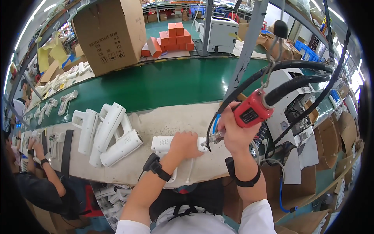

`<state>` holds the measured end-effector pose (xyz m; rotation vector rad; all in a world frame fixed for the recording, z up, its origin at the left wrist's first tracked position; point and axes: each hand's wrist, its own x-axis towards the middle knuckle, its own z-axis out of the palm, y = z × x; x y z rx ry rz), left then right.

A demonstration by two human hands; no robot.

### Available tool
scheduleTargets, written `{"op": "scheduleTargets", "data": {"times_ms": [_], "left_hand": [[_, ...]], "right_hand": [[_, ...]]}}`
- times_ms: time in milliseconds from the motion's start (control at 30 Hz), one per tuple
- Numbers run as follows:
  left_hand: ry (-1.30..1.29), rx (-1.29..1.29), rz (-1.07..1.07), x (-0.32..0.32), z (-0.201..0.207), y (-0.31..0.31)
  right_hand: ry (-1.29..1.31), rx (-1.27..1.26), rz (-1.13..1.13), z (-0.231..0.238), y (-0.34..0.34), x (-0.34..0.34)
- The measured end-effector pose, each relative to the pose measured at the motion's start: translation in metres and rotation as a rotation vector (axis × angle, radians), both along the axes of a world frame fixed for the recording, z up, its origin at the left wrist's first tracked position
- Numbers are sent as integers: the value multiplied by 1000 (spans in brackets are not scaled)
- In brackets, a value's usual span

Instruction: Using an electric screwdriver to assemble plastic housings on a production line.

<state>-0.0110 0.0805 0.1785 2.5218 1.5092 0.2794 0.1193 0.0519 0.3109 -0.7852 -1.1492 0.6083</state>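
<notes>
My left hand [184,145] is closed over a white plastic housing [160,143] lying on the cardboard-covered bench, its dotted grille end showing to the left. A white cord [190,171] trails from the housing toward the bench's near edge. My right hand [237,134] grips a red power screwdriver [253,108] that hangs from a chain, with thick black cables running off to the right. The tool's metal tip meets or nearly meets the housing's right end; the exact contact is hard to make out. To the left lie several similar white housings with handles [111,126], partly stacked.
Beyond the bench runs a green conveyor [171,82]. A large carton [107,39] and orange boxes [171,39] stand behind it. A grey post [243,54] rises at right. At far left a co-worker's hands [38,150] handle parts. Below the bench sits a bin of white parts [113,201].
</notes>
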Motion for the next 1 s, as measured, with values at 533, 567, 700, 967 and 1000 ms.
{"op": "scheduleTargets", "data": {"times_ms": [533,567,700,967,1000], "left_hand": [[84,-86,19,5,16,-15],[86,-100,23,5,16,-16],[31,-88,16,1,-5,-8],[149,-124,60,0,9,11],[167,-133,55,0,6,12]], "right_hand": [[-109,-56,-40,-45,29,-7],[-138,-47,-16,-48,30,-7],[-103,-81,-23,-48,27,-6],[33,-4,39,-9,3,-4],[-6,-29,11,-14,3,-4]]}}
